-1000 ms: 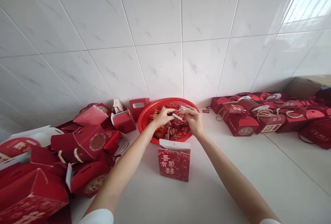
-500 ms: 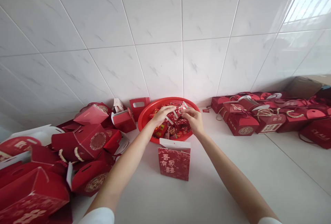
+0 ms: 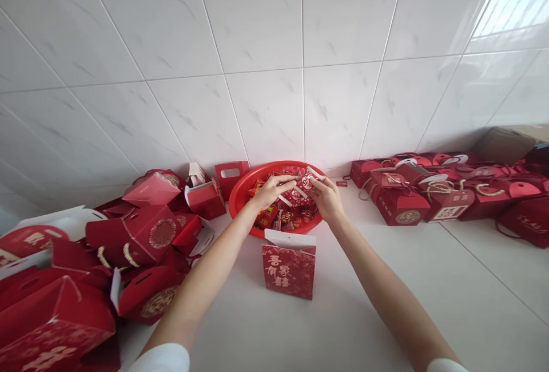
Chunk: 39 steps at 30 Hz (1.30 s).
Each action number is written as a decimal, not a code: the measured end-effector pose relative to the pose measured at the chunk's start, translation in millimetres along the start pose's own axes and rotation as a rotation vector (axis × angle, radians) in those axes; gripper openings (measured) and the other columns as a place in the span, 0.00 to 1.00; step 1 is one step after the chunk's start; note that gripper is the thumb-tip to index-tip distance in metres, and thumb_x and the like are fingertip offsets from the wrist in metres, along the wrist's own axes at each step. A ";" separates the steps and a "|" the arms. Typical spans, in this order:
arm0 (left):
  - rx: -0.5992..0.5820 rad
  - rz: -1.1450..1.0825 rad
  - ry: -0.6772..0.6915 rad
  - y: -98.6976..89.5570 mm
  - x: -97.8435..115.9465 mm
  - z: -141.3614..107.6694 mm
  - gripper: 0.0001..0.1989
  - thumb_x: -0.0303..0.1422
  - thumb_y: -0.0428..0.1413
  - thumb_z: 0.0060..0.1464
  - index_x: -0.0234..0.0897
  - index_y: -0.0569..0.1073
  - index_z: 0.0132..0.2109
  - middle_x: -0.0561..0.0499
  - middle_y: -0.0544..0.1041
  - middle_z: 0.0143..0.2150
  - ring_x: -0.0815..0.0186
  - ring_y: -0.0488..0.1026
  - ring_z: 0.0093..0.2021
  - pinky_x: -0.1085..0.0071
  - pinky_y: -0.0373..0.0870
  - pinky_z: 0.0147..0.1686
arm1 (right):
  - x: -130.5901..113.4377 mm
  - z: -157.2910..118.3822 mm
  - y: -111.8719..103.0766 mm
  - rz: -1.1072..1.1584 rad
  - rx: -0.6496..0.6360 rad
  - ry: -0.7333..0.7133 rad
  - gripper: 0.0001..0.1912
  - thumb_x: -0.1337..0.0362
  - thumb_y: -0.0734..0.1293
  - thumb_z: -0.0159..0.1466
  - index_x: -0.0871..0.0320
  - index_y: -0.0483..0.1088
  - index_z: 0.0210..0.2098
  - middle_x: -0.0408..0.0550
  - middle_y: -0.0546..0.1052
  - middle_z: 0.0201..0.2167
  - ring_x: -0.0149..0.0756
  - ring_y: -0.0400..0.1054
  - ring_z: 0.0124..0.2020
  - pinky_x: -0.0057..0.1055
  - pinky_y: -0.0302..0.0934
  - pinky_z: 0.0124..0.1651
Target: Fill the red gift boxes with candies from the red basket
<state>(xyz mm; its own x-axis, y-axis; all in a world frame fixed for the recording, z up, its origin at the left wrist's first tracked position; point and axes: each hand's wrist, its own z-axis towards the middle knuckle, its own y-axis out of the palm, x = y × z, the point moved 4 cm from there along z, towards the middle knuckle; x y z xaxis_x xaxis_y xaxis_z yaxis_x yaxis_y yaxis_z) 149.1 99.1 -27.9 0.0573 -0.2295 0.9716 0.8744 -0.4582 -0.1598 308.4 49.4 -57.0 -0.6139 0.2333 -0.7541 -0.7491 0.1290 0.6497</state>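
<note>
Over a red plastic basket of wrapped sweets, both my hands hold red and white packets. My left hand pinches the left end of them, its fingers pointing right. At their right side, my right hand has its thumb and fingers closed on a packet with a white edge. Where one packet ends and another begins is hard to tell. In front of the basket, a red box with white characters stands upright, its top open and its white inner flap showing.
Open red boxes lie heaped at the left. Closed red boxes with cord handles stand in rows at the right, near a brown carton. A small red packet lies by the tiled wall.
My right hand has moved slightly right, with its packet tilted differently. The packets between my hands are more spread out, and my left fingers have shifted a little.
</note>
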 end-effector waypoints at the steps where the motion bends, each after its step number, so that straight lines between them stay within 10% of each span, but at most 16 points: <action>1: 0.026 -0.042 -0.039 -1.1 -1.9 0.6 0.23 0.45 0.68 0.44 0.36 0.83 0.45 0.43 0.83 0.49 0.49 0.75 0.56 0.57 0.68 0.58 | 0.5 3.2 -2.6 0.030 0.012 0.016 0.13 0.61 0.77 0.49 0.55 0.70 0.26 0.41 0.78 0.27 0.35 0.73 0.30 0.33 0.71 0.36; 16: 0.085 -0.046 -0.053 -11.7 -12.4 3.9 0.36 0.27 0.58 0.48 0.44 0.68 0.66 0.43 0.63 0.71 0.51 0.59 0.70 0.58 0.65 0.62 | 5.4 16.5 -13.7 0.087 -0.025 0.111 0.06 0.63 0.73 0.55 0.55 0.75 0.32 0.42 0.80 0.29 0.36 0.75 0.33 0.39 0.76 0.44; 22: 0.045 -0.009 -0.058 -11.4 -18.4 6.1 0.40 0.29 0.57 0.51 0.45 0.59 0.71 0.42 0.70 0.66 0.56 0.72 0.61 0.59 0.68 0.59 | 6.1 16.3 -14.1 0.089 -0.045 0.114 0.06 0.63 0.73 0.55 0.55 0.76 0.33 0.43 0.81 0.33 0.37 0.76 0.36 0.39 0.76 0.44; 31: -0.087 0.637 0.090 -3.1 -20.7 5.3 0.15 0.23 0.59 0.43 0.42 0.84 0.38 0.47 0.83 0.49 0.48 0.75 0.56 0.55 0.63 0.63 | 6.1 14.6 -12.4 0.067 -0.032 0.066 0.07 0.62 0.74 0.53 0.55 0.75 0.30 0.44 0.81 0.32 0.39 0.76 0.35 0.40 0.76 0.45; 39: -0.387 0.800 -0.066 15.6 -35.4 -3.2 0.14 0.30 0.67 0.34 0.43 0.84 0.34 0.51 0.84 0.33 0.58 0.80 0.33 0.70 0.71 0.36 | 7.7 15.1 -14.4 0.023 -0.029 0.029 0.07 0.60 0.74 0.53 0.54 0.74 0.29 0.43 0.81 0.30 0.40 0.76 0.35 0.38 0.75 0.42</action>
<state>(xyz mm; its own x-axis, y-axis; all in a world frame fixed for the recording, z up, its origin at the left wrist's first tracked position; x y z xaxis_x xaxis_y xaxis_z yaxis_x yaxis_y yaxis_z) 159.1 97.4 -65.4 0.6191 -0.5606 0.5500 0.3371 -0.4428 -0.8308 318.3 63.9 -70.7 -0.6380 0.2076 -0.7415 -0.7410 0.0961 0.6645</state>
